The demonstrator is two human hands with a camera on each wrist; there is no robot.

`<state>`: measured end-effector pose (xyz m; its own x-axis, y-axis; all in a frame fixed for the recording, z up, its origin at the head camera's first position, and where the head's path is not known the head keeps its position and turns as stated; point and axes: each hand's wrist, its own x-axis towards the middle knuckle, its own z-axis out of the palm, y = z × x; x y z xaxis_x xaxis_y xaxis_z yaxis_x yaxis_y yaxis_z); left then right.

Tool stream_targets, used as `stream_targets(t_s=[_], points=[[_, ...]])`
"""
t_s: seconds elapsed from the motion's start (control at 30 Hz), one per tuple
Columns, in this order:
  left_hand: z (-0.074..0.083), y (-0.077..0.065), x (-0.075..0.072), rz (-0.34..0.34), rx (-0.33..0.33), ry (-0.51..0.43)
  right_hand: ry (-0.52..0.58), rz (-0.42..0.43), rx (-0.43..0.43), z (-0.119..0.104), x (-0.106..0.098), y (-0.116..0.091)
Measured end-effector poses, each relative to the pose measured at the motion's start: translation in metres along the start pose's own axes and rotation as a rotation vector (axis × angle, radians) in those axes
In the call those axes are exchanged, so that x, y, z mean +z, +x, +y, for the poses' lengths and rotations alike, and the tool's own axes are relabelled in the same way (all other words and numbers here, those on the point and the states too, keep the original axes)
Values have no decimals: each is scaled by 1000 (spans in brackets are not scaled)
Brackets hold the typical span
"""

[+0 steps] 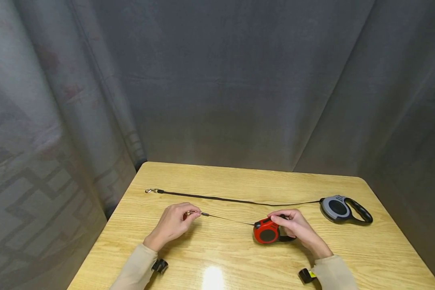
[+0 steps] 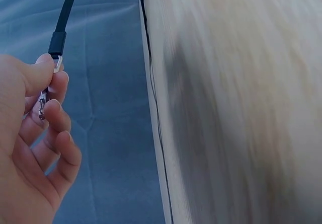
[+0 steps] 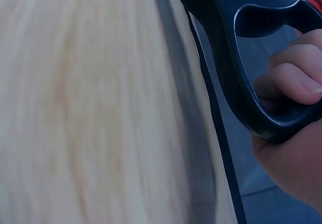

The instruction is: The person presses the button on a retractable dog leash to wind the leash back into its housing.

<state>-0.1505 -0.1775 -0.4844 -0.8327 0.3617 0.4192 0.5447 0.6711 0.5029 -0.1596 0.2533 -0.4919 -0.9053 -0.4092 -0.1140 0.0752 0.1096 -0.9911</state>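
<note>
A red and black retractable dog leash (image 1: 267, 233) is held by its handle in my right hand (image 1: 300, 228). In the right wrist view, the fingers pass through the loop of its black handle (image 3: 229, 78). My left hand (image 1: 173, 222) pinches the metal snap hook (image 2: 42, 105) at the leash's other end between thumb and fingers. Between the two hands the thin leash line (image 1: 229, 219) runs nearly straight, above the table. Farther back lies a grey and black retractable leash (image 1: 336, 207), its black strap (image 1: 217, 198) drawn out leftward to a metal snap hook (image 1: 151, 191).
The wooden table (image 1: 239, 262) has rounded back corners, and a bright reflection shows near its front. Grey curtains (image 1: 217, 88) hang behind it and along both sides. A small black device (image 1: 160, 266) sits at the left wrist, another (image 1: 306, 276) at the right.
</note>
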Motion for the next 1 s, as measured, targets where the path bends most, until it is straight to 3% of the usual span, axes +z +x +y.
stream_targets(t_s=[1.0], points=[[8, 8, 3, 23, 42, -1, 1, -30, -24, 4, 5, 2]])
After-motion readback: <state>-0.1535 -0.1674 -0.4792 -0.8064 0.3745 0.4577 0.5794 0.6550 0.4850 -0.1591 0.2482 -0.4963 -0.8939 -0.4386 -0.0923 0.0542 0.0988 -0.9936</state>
